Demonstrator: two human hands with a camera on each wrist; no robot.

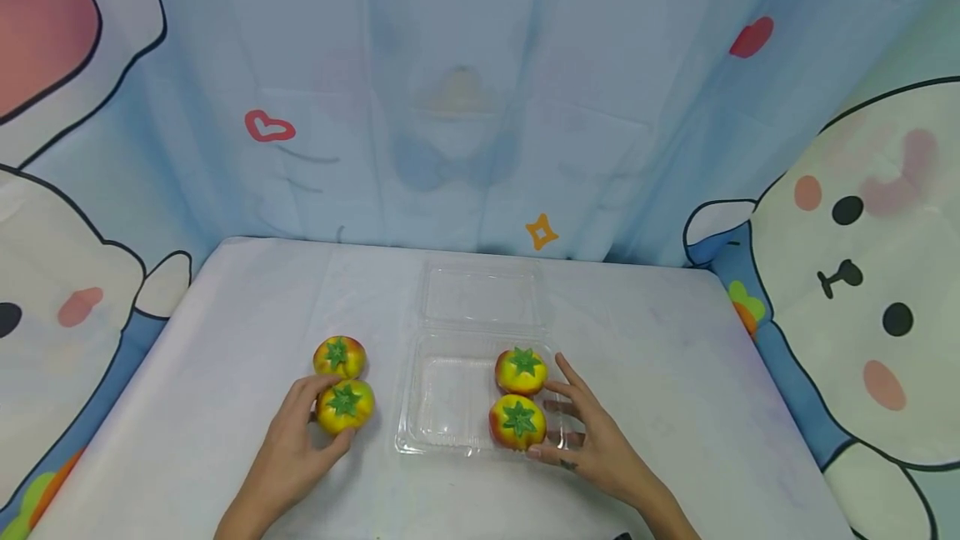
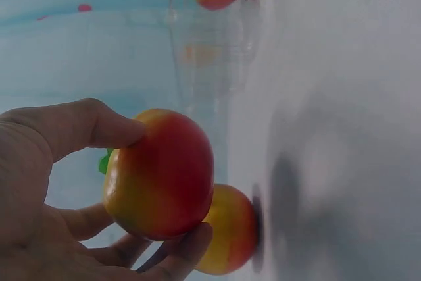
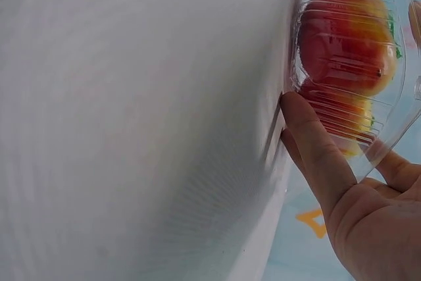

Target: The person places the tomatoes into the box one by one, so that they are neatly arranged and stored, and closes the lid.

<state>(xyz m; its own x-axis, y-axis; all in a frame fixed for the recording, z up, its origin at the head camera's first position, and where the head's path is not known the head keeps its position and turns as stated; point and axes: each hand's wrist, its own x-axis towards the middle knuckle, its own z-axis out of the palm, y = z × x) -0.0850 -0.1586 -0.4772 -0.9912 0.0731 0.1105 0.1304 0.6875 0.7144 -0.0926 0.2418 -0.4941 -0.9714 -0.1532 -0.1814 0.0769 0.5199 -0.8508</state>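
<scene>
My left hand (image 1: 288,440) holds a red-and-yellow toy tomato (image 1: 347,407) with a green leafy top, thumb on one side and fingers on the other. In the left wrist view this tomato (image 2: 164,176) is held off the table, in front of a second tomato (image 2: 230,231), which sits just behind it in the head view. A clear plastic clamshell box (image 1: 408,432) lies with its lid open. Two tomatoes stand in its right half, a far one (image 1: 521,371) and a near one (image 1: 517,422). My right hand (image 1: 592,436) grips the box's right side; fingers (image 3: 319,149) touch its outer wall.
The lid (image 1: 482,294) of the box lies flat toward the back. A white cloth (image 1: 660,357) covers the table. Behind it hangs a blue curtain (image 1: 450,148) with cartoon prints. A small dark object (image 1: 622,536) shows at the front edge.
</scene>
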